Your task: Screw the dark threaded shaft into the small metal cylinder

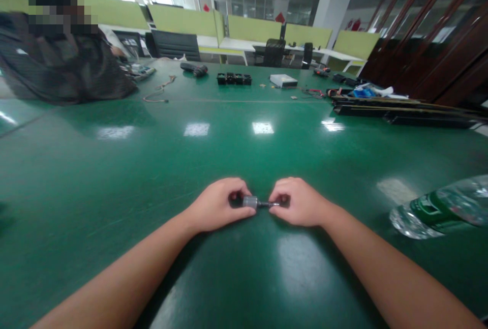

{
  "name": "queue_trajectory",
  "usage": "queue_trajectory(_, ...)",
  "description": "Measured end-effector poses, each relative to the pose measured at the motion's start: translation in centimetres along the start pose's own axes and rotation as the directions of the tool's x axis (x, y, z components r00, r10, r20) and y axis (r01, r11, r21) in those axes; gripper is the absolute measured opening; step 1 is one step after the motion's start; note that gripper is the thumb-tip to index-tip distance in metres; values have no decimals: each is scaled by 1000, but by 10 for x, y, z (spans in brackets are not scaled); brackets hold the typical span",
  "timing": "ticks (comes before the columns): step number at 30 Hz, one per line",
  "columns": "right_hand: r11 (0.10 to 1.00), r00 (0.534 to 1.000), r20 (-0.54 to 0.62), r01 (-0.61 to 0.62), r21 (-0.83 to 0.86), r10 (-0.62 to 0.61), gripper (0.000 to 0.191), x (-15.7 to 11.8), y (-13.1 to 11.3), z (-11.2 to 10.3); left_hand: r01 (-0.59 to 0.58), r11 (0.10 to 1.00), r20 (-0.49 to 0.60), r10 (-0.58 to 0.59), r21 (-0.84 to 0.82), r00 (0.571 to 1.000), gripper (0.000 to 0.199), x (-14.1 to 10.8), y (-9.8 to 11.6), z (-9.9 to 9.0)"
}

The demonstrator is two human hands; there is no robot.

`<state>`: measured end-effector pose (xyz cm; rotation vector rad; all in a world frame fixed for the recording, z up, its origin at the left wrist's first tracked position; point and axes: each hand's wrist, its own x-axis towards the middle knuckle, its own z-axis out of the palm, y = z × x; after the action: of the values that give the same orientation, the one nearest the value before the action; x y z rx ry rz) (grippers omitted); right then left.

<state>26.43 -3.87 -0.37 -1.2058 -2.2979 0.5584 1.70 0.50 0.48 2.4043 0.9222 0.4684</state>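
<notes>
Just above the green table, a small grey metal cylinder (250,202) lies level between my two hands, a thin dark rod (264,204) reaching out of its right end. It resembles a small motor with a shaft, though its exact kind is unclear. My left hand (219,204) pinches the cylinder between thumb and fingers. On the other side, my right hand (299,202) is closed on the rod's far end with thumb and forefinger. The fingers hide part of both ends.
To the right lies a clear plastic bottle (438,208) with a green label. Along the far side of the green table (213,151) are a black fan-like unit (234,79), a silver box (283,81), cables and long dark strips (404,110). A person (72,59) sits or leans at the far left.
</notes>
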Motion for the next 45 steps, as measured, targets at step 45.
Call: queue_trajectory(45, 993, 993, 49, -112, 28, 110, 3, -7, 11, -21, 0, 1000, -9, 0, 4, 1000, 23, 0, 2, 0)
